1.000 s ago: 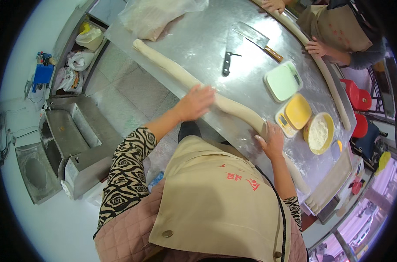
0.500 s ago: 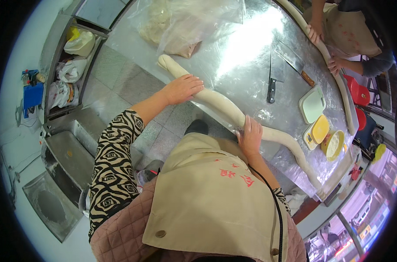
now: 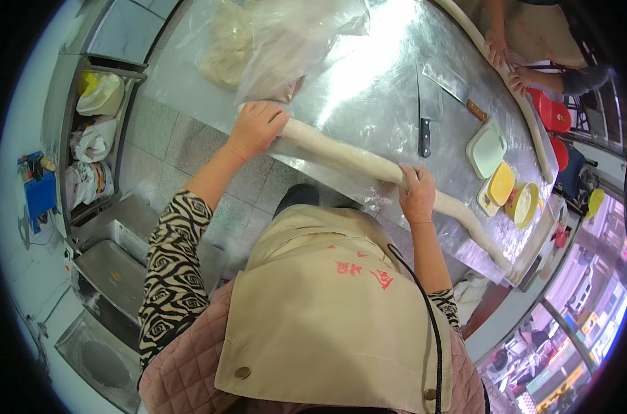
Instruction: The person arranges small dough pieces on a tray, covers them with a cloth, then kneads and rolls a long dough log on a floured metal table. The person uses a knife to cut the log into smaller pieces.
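Note:
A long rope of pale dough lies along the near edge of the metal table, from the left towards the lower right. My left hand is closed over its left end, with the fingers curled down on the dough. Further right, my right hand wraps around the same rope, fingers over the top. Beyond that hand the dough bends down towards the table's right corner. Past my left hand, a clear plastic sheet covers a large mass of dough.
Across the metal table, a co-worker's hands rest on another dough rope. Between us lie a black-handled knife, a wooden-handled cleaver, a pale green scale, a yellow scale and a yellow bowl of flour.
My left hand has slid left onto the rope's end, and my right hand has shifted right along it. The stretch between them looks straighter. The whole view has turned slightly.

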A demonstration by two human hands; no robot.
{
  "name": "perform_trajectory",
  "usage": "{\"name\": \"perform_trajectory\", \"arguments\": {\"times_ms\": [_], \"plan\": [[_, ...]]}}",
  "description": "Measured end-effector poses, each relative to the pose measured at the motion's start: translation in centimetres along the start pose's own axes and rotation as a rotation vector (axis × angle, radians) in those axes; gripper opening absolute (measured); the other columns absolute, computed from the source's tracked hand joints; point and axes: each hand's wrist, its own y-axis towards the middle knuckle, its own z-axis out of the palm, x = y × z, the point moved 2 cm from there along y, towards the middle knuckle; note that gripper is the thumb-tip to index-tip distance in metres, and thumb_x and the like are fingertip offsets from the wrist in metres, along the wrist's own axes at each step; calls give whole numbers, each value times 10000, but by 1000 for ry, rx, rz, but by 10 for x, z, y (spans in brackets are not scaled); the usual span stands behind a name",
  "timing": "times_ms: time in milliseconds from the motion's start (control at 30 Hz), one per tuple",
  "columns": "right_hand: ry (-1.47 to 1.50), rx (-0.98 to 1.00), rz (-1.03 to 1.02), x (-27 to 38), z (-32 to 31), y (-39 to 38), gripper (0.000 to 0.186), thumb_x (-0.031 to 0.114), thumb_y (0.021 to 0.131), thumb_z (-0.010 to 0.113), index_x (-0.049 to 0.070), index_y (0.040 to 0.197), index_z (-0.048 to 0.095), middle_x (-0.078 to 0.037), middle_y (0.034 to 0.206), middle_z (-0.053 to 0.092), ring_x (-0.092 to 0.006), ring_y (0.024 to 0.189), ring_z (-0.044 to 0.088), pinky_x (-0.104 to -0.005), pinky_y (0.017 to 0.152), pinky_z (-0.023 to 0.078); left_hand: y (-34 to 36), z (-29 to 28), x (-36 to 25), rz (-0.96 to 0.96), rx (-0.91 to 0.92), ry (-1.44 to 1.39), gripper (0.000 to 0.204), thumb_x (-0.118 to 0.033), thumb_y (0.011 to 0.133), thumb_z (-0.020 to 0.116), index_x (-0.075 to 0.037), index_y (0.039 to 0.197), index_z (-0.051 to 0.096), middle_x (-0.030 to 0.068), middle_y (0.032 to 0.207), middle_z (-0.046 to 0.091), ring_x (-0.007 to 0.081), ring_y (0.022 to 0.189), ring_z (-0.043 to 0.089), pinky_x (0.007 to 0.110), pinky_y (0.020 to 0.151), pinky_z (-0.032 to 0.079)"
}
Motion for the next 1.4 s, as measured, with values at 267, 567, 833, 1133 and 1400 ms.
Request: {"name": "perform_trajectory", "arguments": {"times_ms": [267,567,833,1133,1400], "plan": [[45,-78,-151,23,8,-30,693,227,733,914,159,1376,664,-125,1289,616,-365,1203,586,-535,1044,450,-47,-22,-15,-120,141,-86,767,-216,783,863,-120,1492,585,91,1460,594,304,1308,575,487,1134,420],[109,215,-77,64,57,51,865,229,765,910,154,1541,537,-163,1345,623,-397,1210,604,-490,1042,501,-30,1,45,-85,248,-38,718,-114,785,838,-123,1463,602,98,1324,641,314,1283,592,452,1106,460],[20,76,-8,43,45,10,865,189,732,912,143,1514,546,-135,1370,625,-371,1267,587,-505,1103,458,-18,-12,23,-210,172,-96,752,-209,795,871,-42,1466,575,172,1399,593,394,1338,546,566,1185,376],[-170,167,99,-119,-22,-81,704,275,771,892,111,1384,587,-119,1325,645,-332,1273,594,-495,1124,443,29,32,-128,124,206,-319,594,-170,854,804,-104,1416,624,133,1457,595,366,1436,513,581,1243,322],[-127,189,90,-214,-56,-138,699,338,799,870,103,1391,580,-140,1283,642,-360,1253,588,-497,1107,448,82,53,-222,202,245,-298,624,-178,823,843,-102,1405,634,118,1469,597,354,1463,490,594,1270,299]]}}
